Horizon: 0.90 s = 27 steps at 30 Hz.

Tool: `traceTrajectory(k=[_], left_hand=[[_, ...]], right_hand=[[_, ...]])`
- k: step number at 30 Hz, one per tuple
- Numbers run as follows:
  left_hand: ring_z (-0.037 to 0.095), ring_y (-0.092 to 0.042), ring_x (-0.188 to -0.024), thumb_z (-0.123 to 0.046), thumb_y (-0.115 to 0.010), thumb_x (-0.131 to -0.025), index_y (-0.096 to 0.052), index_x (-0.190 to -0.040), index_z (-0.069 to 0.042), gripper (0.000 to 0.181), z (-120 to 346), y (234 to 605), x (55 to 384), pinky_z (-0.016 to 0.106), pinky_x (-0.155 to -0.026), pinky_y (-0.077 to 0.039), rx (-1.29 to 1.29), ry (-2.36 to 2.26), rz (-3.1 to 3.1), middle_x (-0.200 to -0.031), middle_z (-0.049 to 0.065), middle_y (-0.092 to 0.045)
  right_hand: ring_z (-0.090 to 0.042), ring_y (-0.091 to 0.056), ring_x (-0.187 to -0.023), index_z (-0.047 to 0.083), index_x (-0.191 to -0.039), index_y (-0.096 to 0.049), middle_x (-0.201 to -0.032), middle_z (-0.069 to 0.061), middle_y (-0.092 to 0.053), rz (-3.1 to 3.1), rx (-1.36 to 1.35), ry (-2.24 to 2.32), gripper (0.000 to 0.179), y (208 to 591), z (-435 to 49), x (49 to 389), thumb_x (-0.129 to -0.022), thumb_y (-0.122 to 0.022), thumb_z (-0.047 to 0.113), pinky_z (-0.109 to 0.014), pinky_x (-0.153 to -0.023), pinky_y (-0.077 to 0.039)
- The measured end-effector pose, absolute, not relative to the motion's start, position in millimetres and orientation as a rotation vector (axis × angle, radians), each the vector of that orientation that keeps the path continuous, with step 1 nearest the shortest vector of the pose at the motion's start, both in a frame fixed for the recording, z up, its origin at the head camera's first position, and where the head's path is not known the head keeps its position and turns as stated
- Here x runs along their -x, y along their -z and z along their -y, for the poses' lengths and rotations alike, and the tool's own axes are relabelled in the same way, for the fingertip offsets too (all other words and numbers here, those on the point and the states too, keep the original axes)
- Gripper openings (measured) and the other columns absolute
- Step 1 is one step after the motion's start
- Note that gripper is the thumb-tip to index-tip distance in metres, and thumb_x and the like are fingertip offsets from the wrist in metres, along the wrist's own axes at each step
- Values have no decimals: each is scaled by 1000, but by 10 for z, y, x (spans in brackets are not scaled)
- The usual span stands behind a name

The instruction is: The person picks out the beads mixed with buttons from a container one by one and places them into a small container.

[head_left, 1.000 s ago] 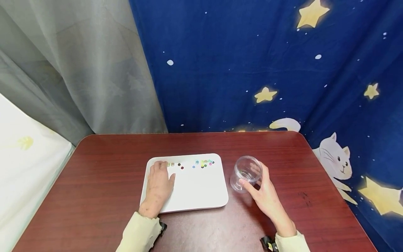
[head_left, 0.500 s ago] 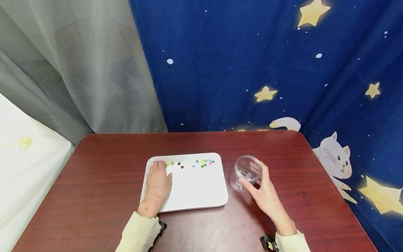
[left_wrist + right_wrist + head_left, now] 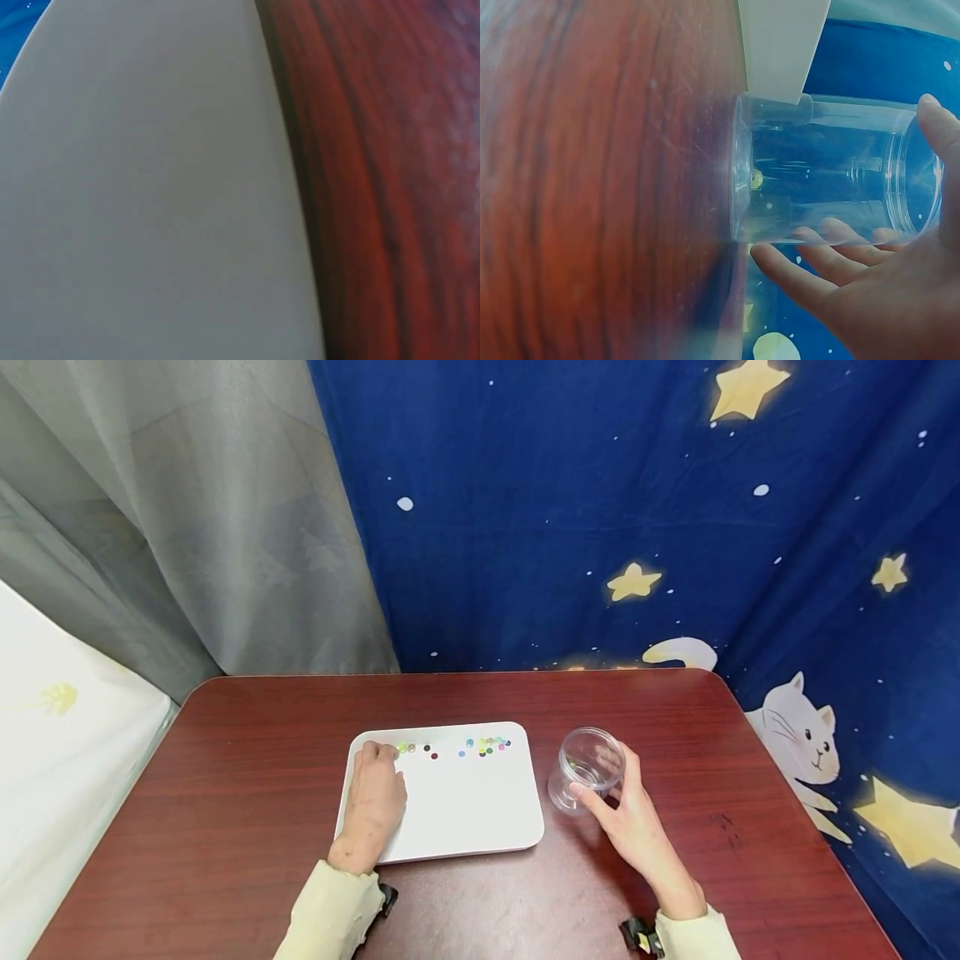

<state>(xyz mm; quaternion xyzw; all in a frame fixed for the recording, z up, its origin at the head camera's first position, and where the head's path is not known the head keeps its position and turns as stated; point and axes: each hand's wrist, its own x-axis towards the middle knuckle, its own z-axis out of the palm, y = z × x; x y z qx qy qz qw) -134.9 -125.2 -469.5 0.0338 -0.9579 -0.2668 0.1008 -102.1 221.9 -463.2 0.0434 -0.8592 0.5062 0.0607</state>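
- Presently, small colored beads are lying in the far part of a white tray point(image 3: 468, 814), strung out in a loose row along its far edge.
- Toward the row's right end, a mixed cluster of beads point(image 3: 489, 746) is sitting close together, with a light blue bead point(image 3: 462, 754) lying slightly apart to its left.
- Farther left, a black bead point(image 3: 427, 747) and a dark red bead point(image 3: 434, 757) are lying near each other; a yellow-green bead point(image 3: 402, 748) is resting just beside the left hand point(image 3: 375, 797).
- That hand is reaching over the tray's left side, its fingertips bending down near the far left corner; whether they are pinching a bead cannot be told. The left wrist view is showing a blurred tray surface and wood.
- To the right of the tray, a clear plastic jar point(image 3: 585, 766) is standing upright on the table, its mouth uncovered, with a yellow bead point(image 3: 757, 179) lying at its bottom.
- The right hand point(image 3: 633, 822) is gripping this jar, thumb and fingers closing on opposite sides.
- Beneath everything, a reddish-brown wooden table point(image 3: 255, 760) is extending back toward a blue star-printed curtain point(image 3: 525, 543) and a grey curtain point(image 3: 202, 527).
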Motion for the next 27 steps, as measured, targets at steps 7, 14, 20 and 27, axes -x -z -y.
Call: traceTrajectory(k=[7,14,20,27], left_hand=[[45,-56,-115,8,-67,-88,-65,-116,14,28,1246,4706,1345,54,-99,-50,-102,798,2829,-115,29,-58],[45,-61,-107,7,-69,-89,-65,-113,14,26,1239,4703,1359,54,-94,-52,-123,814,2827,-111,29,-59],[44,-66,-102,5,-69,-90,-67,-111,10,22,1241,4697,1365,54,-89,-55,-134,823,2840,-107,27,-63],[42,-68,-99,-2,-72,-91,-69,-113,6,24,1242,4697,1365,53,-87,-56,-92,789,2849,-107,24,-66]], right_hand=[[-37,-53,-142,5,-155,-25,-153,-20,-49,2603,-134,-1542,83,4639,-2222,1020,-94,-79,18,-60,-110,-46],[-38,-51,-144,7,-156,-23,-154,-20,-48,2613,-130,-1535,82,4642,-2228,1017,-95,-78,19,-61,-110,-46],[-39,-50,-145,8,-157,-22,-155,-19,-47,2617,-136,-1528,82,4654,-2235,1022,-96,-77,20,-62,-109,-47],[-38,-50,-145,10,-156,-23,-155,-19,-47,2619,-138,-1527,81,4651,-2236,1026,-96,-77,21,-62,-108,-47]])
